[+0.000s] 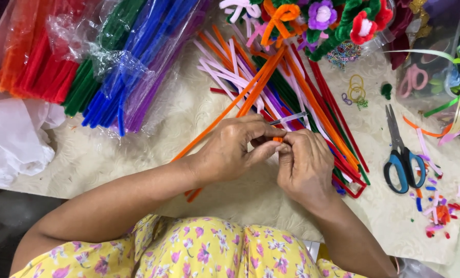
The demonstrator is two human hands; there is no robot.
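My left hand [235, 146] and my right hand [304, 164] meet over a cream cloth [137, 154], fingertips pressed together. Between them both hands pinch an orange pipe cleaner [255, 85], whose long doubled length runs up and away toward the top, with a small orange bit [277, 139] showing at the fingertips. A thin clear stick with a dark tip [289, 119] pokes out above my left fingers. Under my hands lies a loose spread of pipe cleaners [312, 103] in orange, pink, red, green and purple.
Bagged bundles of red, green, blue and purple pipe cleaners [106, 62] lie at the upper left. Blue-handled scissors [402, 154] rest at the right beside coloured snippets [438, 211]. Finished pipe-cleaner flowers [338, 20] sit at the top. White plastic [13, 134] is at the left.
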